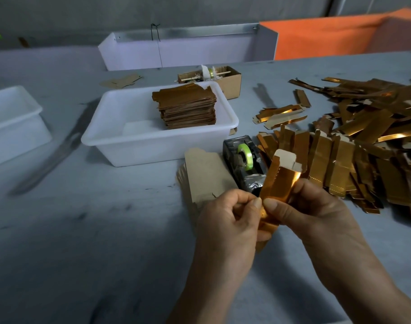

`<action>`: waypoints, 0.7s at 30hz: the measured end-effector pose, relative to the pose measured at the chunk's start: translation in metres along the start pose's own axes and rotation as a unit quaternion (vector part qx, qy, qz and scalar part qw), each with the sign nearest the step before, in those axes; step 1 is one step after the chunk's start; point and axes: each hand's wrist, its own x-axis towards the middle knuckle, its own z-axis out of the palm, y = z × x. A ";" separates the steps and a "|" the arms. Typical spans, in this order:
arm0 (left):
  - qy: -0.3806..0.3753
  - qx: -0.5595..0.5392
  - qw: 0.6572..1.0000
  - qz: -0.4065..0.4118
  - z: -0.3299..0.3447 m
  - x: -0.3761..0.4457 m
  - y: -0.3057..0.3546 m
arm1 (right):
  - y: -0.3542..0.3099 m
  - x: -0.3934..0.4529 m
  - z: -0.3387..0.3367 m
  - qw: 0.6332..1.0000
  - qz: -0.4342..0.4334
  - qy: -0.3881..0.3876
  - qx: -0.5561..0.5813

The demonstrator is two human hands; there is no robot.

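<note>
We hold a gold carton [278, 185] above the near table [83, 230]: left hand [225, 220] pinches its left edge, right hand [316, 213] grips its right side. Tape dispenser [243, 162] just behind it, gold pile [363, 136] right, tub [134, 127] of stacked cartons [188, 106] far left

The shiny gold folded card box [278, 183] has a plain brown inside. The round tape roll [245, 156] is bright green. The plastic tub [120, 139] is white.

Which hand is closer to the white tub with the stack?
Left. The left hand is in front of the white tub; the right hand lies farther right, by the loose gold pile.
</note>
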 end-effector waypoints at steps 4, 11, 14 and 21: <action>-0.028 0.078 0.997 0.006 -0.007 0.002 0.001 | 0.003 0.002 -0.002 1.000 0.010 -0.003 -0.024; 0.156 0.284 0.944 0.069 -0.018 0.015 -0.005 | -0.008 0.035 -0.026 0.998 0.024 0.014 -0.053; 0.258 0.401 0.876 0.076 -0.032 0.029 -0.009 | -0.015 0.068 -0.050 0.991 0.011 0.079 -0.111; 0.159 0.211 0.956 -0.131 -0.047 0.062 -0.030 | 0.000 0.080 -0.063 0.947 -0.011 0.214 -0.242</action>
